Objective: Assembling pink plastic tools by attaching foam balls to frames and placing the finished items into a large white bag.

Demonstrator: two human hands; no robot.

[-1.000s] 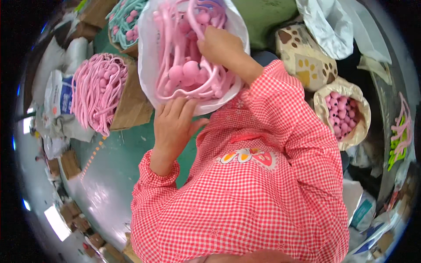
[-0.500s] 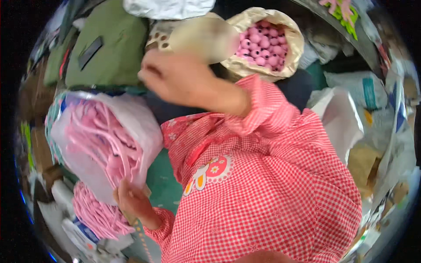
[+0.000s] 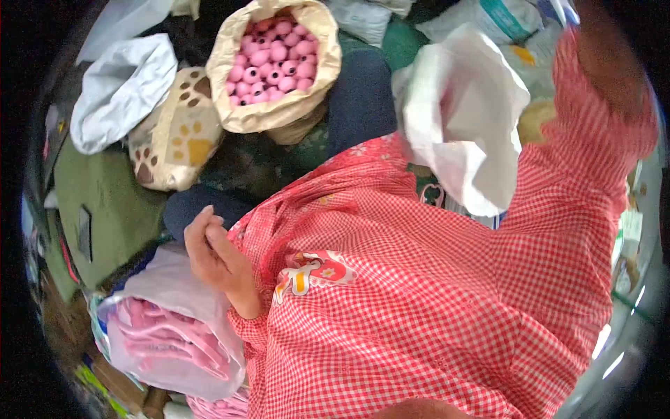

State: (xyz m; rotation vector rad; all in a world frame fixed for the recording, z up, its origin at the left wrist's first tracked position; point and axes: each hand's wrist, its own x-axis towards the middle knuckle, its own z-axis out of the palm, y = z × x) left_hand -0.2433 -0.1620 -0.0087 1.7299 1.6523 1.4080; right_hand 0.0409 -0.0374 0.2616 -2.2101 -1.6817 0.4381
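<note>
My left hand (image 3: 218,260) hovers above the rim of a white bag (image 3: 164,272) that holds pink cord-like pieces (image 3: 174,335). Its fingers are bent and held close together, with nothing visible in them. Up at the far right, my right hand (image 3: 608,59) is reached out, dark and in shadow. Its fingers are hidden, so I cannot see what it holds. A tan paper sack (image 3: 241,115) of pink balls with dark holes (image 3: 276,59) stands at the top. Right of it, a white sack (image 3: 481,105) gapes open against my lap.
A paw-print bag (image 3: 171,143) and a crumpled white bag (image 3: 122,94) lie left of the tan sack. A green padded item (image 3: 105,202) is at the left. More pink cords (image 3: 220,406) lie at the bottom, and plastic packages (image 3: 488,21) at the upper right.
The view has swung to the right. My right hand has moved from before the tan sack to the far upper right. My left hand has come away from the pink pieces at the bag's edge.
</note>
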